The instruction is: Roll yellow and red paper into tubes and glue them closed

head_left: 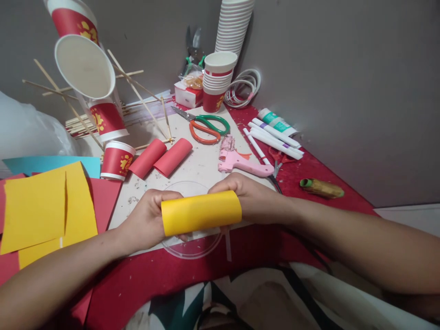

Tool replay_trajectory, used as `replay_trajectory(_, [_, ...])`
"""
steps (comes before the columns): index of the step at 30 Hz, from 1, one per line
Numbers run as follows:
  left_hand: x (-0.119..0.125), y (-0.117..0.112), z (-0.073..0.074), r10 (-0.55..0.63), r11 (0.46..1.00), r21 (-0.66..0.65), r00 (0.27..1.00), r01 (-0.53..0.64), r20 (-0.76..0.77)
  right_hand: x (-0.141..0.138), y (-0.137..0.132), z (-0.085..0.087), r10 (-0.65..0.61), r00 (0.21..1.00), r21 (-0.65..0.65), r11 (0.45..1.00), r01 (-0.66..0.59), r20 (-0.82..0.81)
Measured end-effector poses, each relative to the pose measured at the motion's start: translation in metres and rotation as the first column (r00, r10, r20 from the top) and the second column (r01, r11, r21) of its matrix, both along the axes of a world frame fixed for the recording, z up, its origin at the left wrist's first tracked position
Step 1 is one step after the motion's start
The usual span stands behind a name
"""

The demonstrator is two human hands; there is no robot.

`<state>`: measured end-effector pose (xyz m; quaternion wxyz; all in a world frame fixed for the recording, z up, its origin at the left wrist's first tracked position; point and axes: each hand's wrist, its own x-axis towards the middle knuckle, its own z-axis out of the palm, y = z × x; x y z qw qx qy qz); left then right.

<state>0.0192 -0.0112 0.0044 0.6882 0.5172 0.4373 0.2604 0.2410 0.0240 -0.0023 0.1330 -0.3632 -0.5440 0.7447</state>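
- My left hand (147, 221) has its grip closed on the left end of the yellow paper roll (201, 212).
- My right hand (248, 200) has its grip closed on the right end.
- The roll is held lying sideways, just above a clear plastic disc (192, 251) at the near edge of the bench (309, 174).
- Two red paper rolls (161, 157) lie side by side beyond the hands.
- A pink glue gun (240, 163) lies just beyond my right hand.
- Yellow paper sheets (44, 208) lie to the left.
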Motion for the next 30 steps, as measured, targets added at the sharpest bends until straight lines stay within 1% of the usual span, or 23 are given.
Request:
replay_trajectory(3, [0.001,0.001,0.000,0.048,0.998,-0.047,0.999,-0.047,0.023,-0.002,0.000,0.002,0.001,1.000,-0.040,0.999,-0.001,0.002])
replay_trajectory(6, [0.002,0.003,-0.001,0.131,0.990,-0.070,0.989,-0.126,0.072,-0.003,0.002,0.000,-0.025,0.999,-0.032,0.999,0.024,-0.020])
replay_trajectory(8, [0.002,0.005,-0.003,0.189,0.981,-0.061,0.976,-0.183,0.107,-0.004,0.004,-0.003,-0.080,0.995,-0.040,0.996,0.077,-0.063])
replay_trajectory(10, [0.002,0.007,-0.007,0.250,0.968,-0.061,0.957,-0.243,0.147,-0.003,0.007,-0.007,-0.179,0.976,-0.050,0.984,0.173,-0.126])
replay_trajectory(12, [0.002,0.010,-0.011,0.324,0.946,-0.089,0.930,-0.313,0.174,-0.002,0.008,-0.010,-0.326,0.923,-0.036,0.945,0.326,-0.206])
replay_trajectory(14, [0.002,0.012,-0.014,0.382,0.923,-0.120,0.909,-0.366,0.170,-0.001,0.009,-0.010,-0.469,0.835,0.008,0.871,0.492,-0.287])
replay_trajectory(16, [0.002,0.014,-0.015,0.411,0.909,-0.141,0.897,-0.392,0.161,0.000,0.008,-0.010,-0.545,0.761,0.055,0.799,0.598,-0.353])
replay_trajectory(17, [0.001,0.015,-0.015,0.416,0.906,-0.149,0.895,-0.395,0.161,0.000,0.008,-0.010,-0.551,0.747,0.076,0.784,0.617,-0.372])
replay_trajectory(18, [0.001,0.015,-0.014,0.420,0.904,-0.159,0.892,-0.396,0.165,0.000,0.007,-0.009,-0.545,0.747,0.095,0.781,0.618,-0.381])
replay_trajectory(21, [0.001,0.016,-0.013,0.407,0.909,-0.178,0.894,-0.376,0.189,0.001,0.005,-0.010,-0.509,0.772,0.127,0.798,0.589,-0.379])
replay_trajectory(24, [-0.002,0.016,-0.012,0.344,0.937,-0.128,0.917,-0.324,0.199,0.001,0.005,-0.009,-0.483,0.795,0.137,0.817,0.560,-0.368])
replay_trajectory(27, [-0.007,0.014,-0.012,0.312,0.947,0.022,0.936,-0.320,0.161,0.003,0.004,-0.003,-0.402,0.859,0.162,0.870,0.466,-0.316])
replay_trajectory(30, [-0.013,0.012,-0.012,0.318,0.916,0.235,0.946,-0.325,0.069,0.006,0.003,0.005,-0.303,0.917,0.189,0.915,0.356,-0.260])
